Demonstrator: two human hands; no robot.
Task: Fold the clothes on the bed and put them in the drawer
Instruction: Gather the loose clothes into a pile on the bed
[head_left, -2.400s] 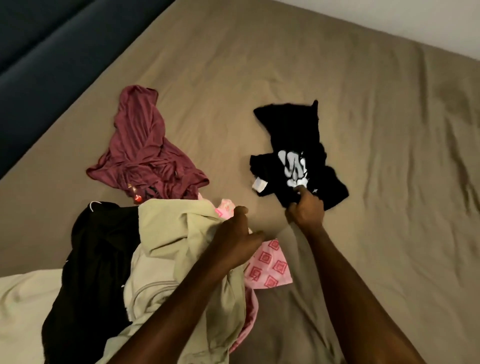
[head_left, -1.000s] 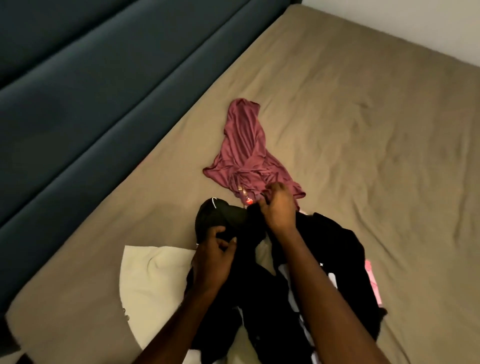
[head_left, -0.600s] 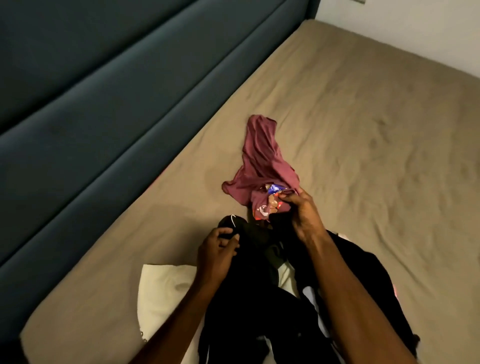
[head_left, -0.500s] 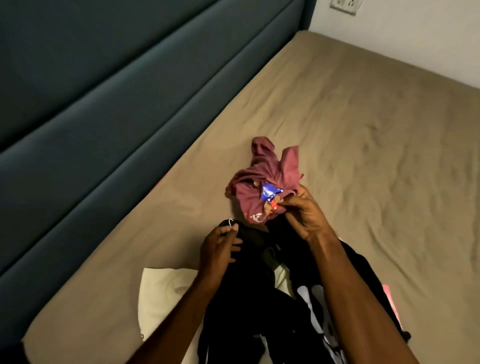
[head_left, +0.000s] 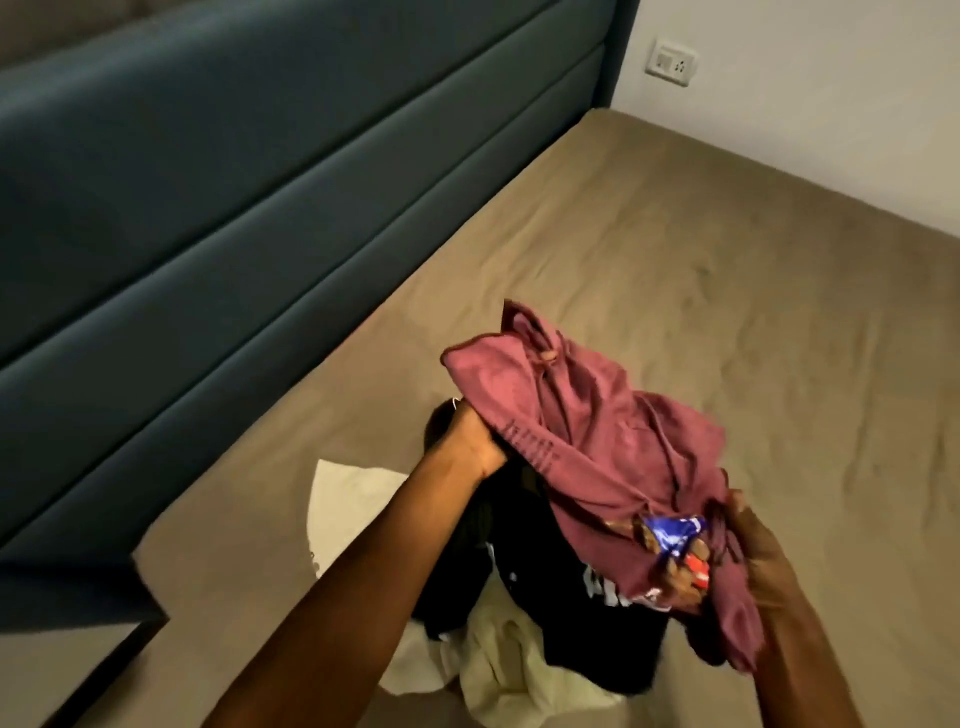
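Note:
A maroon garment with a blue and red print hangs bunched in the air above the bed. My left hand grips its upper left edge. My right hand grips its lower right part near the print. Under it a heap lies on the bed: a black garment with white lettering, a pale cream garment and a white piece. No drawer is in view.
A dark blue padded headboard runs along the left side of the bed. A white wall with a socket stands at the far end. Bare tan sheet stretches to the right and beyond the heap.
The maroon garment has been lifted off the bed. My left hand left the black garment and took hold of the maroon one's edge. My right hand drew it nearer and to the right.

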